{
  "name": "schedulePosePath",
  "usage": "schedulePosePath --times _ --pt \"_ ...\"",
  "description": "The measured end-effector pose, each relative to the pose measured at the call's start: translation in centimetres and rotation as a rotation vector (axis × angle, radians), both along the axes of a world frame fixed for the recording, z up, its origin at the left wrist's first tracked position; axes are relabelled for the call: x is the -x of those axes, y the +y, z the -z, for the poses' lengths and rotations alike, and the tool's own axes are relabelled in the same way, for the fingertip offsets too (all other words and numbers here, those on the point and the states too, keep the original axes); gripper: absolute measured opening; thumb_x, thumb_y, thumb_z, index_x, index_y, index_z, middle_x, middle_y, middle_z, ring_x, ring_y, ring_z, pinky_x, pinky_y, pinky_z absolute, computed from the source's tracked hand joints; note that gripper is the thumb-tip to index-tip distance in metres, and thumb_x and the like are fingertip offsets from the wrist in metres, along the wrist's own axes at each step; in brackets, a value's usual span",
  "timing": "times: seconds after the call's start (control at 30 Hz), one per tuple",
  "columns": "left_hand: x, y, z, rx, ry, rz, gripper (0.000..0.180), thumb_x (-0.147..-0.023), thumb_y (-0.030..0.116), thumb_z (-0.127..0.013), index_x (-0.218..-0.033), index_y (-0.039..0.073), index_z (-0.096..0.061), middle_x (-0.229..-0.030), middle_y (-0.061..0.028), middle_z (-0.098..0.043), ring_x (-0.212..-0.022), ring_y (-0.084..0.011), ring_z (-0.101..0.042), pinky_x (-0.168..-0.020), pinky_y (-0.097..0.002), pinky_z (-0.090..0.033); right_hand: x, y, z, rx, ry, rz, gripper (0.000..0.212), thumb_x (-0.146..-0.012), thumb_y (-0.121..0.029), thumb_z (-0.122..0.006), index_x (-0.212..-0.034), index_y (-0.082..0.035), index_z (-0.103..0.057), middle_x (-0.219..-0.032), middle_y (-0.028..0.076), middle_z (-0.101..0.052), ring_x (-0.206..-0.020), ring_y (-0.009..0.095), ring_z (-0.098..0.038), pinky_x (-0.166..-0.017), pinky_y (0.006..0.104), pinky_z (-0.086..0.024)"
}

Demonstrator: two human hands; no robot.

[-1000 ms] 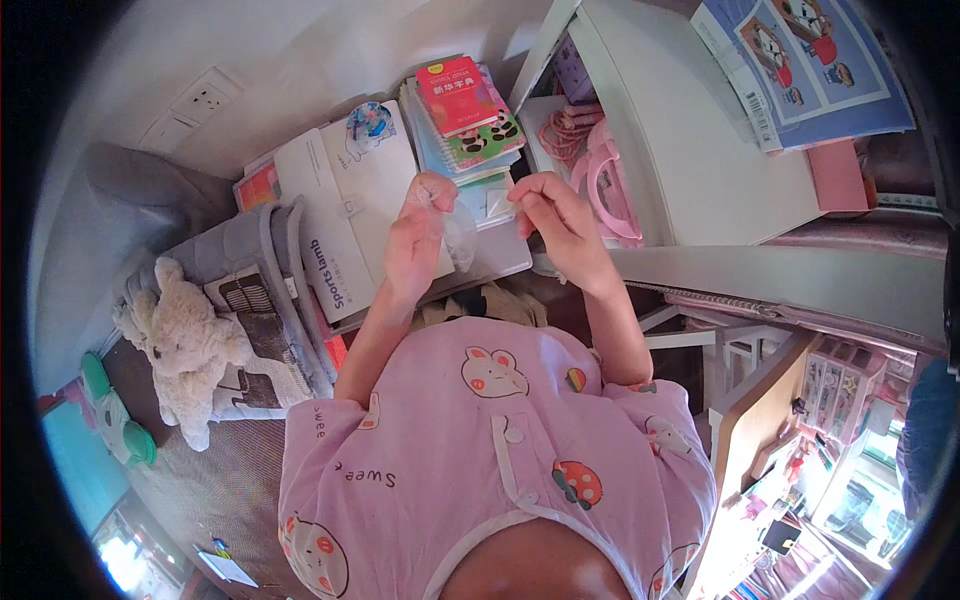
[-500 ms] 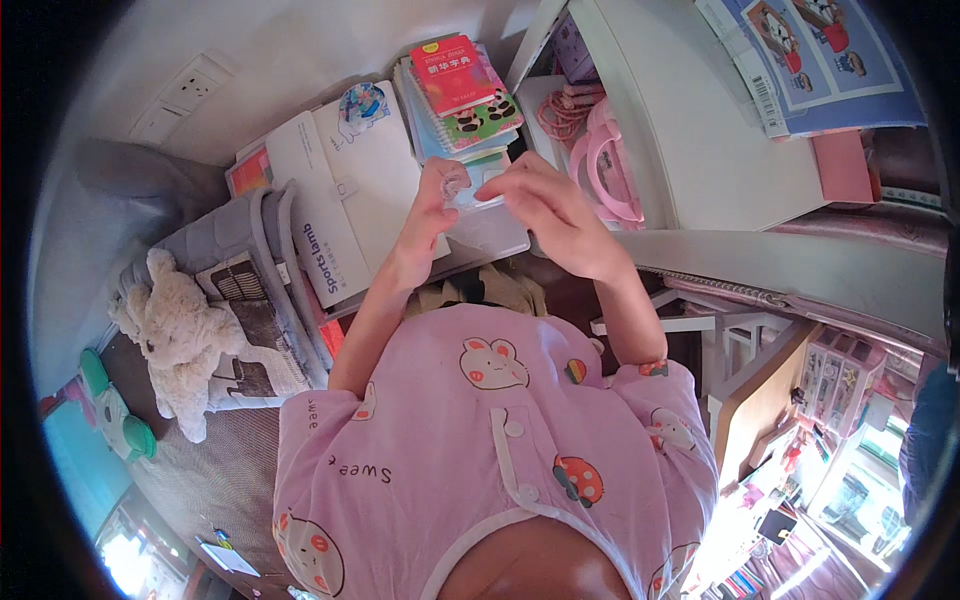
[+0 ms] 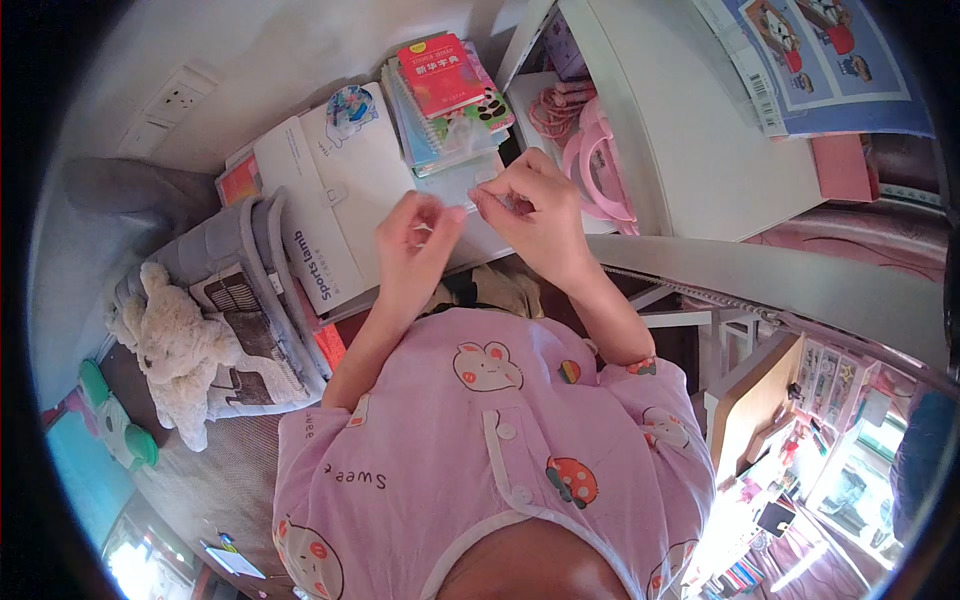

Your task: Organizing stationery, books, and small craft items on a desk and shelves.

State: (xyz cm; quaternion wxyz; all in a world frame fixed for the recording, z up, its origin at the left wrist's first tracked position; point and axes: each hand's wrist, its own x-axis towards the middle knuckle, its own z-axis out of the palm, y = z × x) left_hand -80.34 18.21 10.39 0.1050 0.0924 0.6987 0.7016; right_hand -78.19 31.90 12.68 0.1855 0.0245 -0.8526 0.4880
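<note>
My left hand [image 3: 413, 240] is above the front of a white desk surface, its fingers curled in and its thumb reaching toward the other hand. Its fingertips are slightly blurred, and whatever they hold cannot be made out. Close by on the right is my right hand [image 3: 537, 208], closed in a pinch with its fingertips pointing left. Something small and clear may be between them, too faint to name. A short gap separates the two hands. Just beyond them is a stack of books and notebooks [image 3: 425, 155] topped by a red book [image 3: 440, 75].
On the left lies a white folder [image 3: 370, 140] with a blue patterned round item [image 3: 350, 108]. A grey fabric bin [image 3: 262, 260] and plush toy [image 3: 175, 345] stand nearer left. A pink handled item [image 3: 600, 165] and a white cabinet panel [image 3: 690, 120] are on the right.
Both hands have come slightly nearer to me, and my left hand has lowered and turned. The crumpled clear piece that showed at my left fingers no longer shows there.
</note>
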Motion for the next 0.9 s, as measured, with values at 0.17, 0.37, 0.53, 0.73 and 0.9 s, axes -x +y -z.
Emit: schedulePosePath --times 0.17,0.37,0.53,0.73,0.9 --pt "1.2 1.0 0.2 -0.162 -0.171 0.147 0.01 -0.075 0.009 -0.054 -0.079 0.001 -0.052 -0.079 -0.0018 -0.051 -0.065 -0.0054 -0.046 -0.054 -0.0163 -0.038 0.2 0.1 0.6 -0.086 0.099 0.009 0.009 -0.06 -0.002 -0.063 -0.064 -0.001 -0.055 -0.061 0.003 -0.042 -0.047 0.007 -0.038 -0.041 0.0196 -0.029" --pt "3.0 -0.1 1.2 -0.253 -0.13 0.282 0.006 -0.075 0.005 -0.052 -0.077 0.0 -0.053 -0.079 -0.0016 -0.05 -0.073 -0.0049 -0.045 -0.059 -0.0183 -0.038 0.8 2.4 1.1 0.271 -0.286 -0.201 0.016 -0.064 -0.011 -0.064 -0.059 -0.002 -0.052 -0.056 0.001 -0.044 -0.05 0.007 -0.039 -0.045 0.0212 -0.03" --pt "5.7 -2.6 2.5 -0.06 -0.048 0.532 0.001 -0.072 0.0 -0.052 -0.072 -0.001 -0.051 -0.078 -0.002 -0.05 -0.072 -0.0055 -0.045 -0.063 -0.0173 -0.037 1.1 4.5 2.9 0.708 -0.44 -0.017 0.014 -0.066 -0.006 -0.061 -0.058 -0.003 -0.051 -0.055 -0.004 -0.045 -0.046 0.003 -0.034 -0.043 0.0178 -0.025" --pt "7.0 -5.5 3.6 0.16 0.036 0.262 0.004 -0.071 0.0 -0.052 -0.068 0.001 -0.049 -0.078 -0.004 -0.051 -0.069 -0.0073 -0.047 -0.056 -0.0167 -0.038 -0.3 5.7 5.0 0.056 -0.073 0.449 0.015 -0.063 -0.01 -0.062 -0.059 -0.002 -0.051 -0.054 0.002 -0.04 -0.048 0.01 -0.036 -0.044 0.0226 -0.029" --pt "6.1 -2.7 2.9 0.19 0.058 0.299 0.004 -0.072 0.003 -0.051 -0.07 0.001 -0.049 -0.074 -0.0034 -0.053 -0.064 -0.0071 -0.047 -0.053 -0.0186 -0.039 -0.9 4.7 5.4 0.054 -0.275 0.379 0.013 -0.063 -0.01 -0.062 -0.062 -0.002 -0.052 -0.057 0.003 -0.042 -0.049 0.01 -0.036 -0.045 0.0227 -0.03"
